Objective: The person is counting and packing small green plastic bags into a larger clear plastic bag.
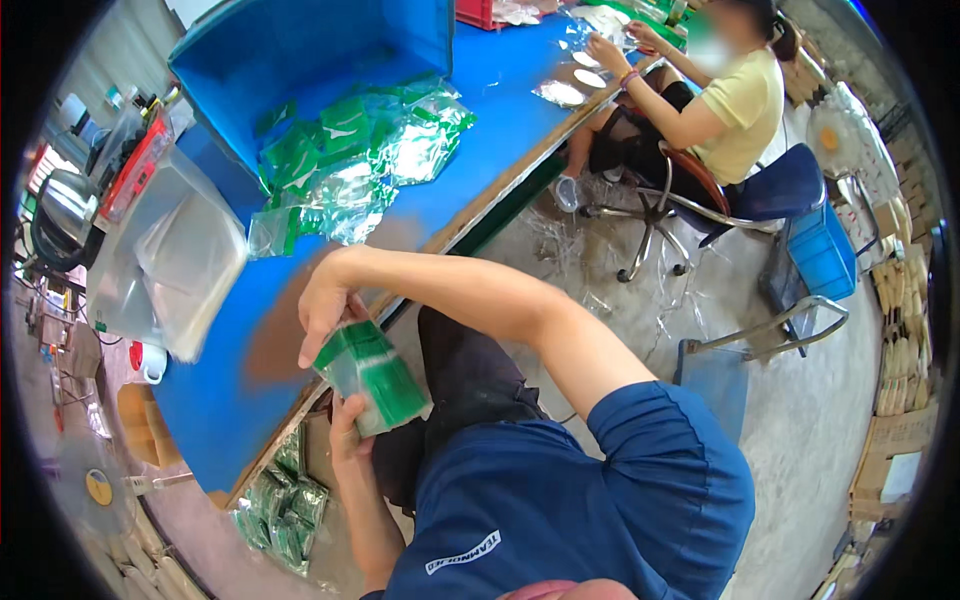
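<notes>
A stack of flat green-and-clear plastic packets (pixel 385 385) is held tilted in front of my body, just off the near edge of the blue table (pixel 215 400). My left hand (pixel 347 430) grips its lower side, closed around the edge. From above, my right hand (pixel 325 305) bends down over the upper end, its fingers curled against the packets; part of their grip is hidden. Farther off, a loose heap of similar packets (pixel 330 185) spills from a tipped blue bin (pixel 300 45) onto the tabletop.
Large clear plastic bags (pixel 190 240) and a white mug (pixel 150 362) are at the left. More green packets (pixel 285 510) lie below the table edge. Across to the right, a seated person (pixel 745 110) handles items at the same table. A blue crate (pixel 822 252) stands behind their chair.
</notes>
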Action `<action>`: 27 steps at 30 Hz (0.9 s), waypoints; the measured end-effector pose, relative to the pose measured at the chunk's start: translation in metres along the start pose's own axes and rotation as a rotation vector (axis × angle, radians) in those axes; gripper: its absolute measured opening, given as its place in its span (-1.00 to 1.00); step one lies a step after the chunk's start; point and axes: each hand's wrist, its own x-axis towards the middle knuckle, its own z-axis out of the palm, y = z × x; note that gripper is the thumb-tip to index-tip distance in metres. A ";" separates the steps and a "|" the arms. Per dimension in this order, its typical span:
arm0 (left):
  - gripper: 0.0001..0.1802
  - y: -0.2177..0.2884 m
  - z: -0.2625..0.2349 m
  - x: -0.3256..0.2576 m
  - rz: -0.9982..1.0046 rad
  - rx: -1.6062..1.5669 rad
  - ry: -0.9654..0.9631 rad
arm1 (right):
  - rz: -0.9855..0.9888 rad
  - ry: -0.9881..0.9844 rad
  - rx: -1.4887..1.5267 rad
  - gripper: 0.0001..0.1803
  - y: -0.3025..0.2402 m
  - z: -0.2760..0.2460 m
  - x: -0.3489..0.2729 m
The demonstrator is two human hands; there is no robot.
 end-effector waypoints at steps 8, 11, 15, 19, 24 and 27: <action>0.07 0.018 0.042 -0.010 0.039 0.187 -0.037 | 0.100 -0.041 -0.363 -0.26 0.004 0.025 0.018; 0.08 0.019 0.044 -0.015 0.070 0.193 -0.010 | 0.157 -0.067 -0.175 -0.24 0.011 0.025 0.014; 0.10 0.017 0.034 -0.015 0.058 0.298 -0.003 | 0.034 -0.127 0.009 -0.28 0.024 0.029 0.014; 0.12 0.016 0.040 -0.014 0.050 0.268 -0.041 | -0.404 0.270 -0.155 -0.43 0.041 0.043 0.029; 0.06 0.007 0.018 -0.026 -0.001 0.114 0.032 | -0.591 0.665 -0.332 -0.55 0.007 0.053 0.007; 0.01 -0.018 -0.012 -0.012 0.083 -0.231 -0.138 | -0.646 0.873 0.606 -0.59 0.017 0.037 -0.006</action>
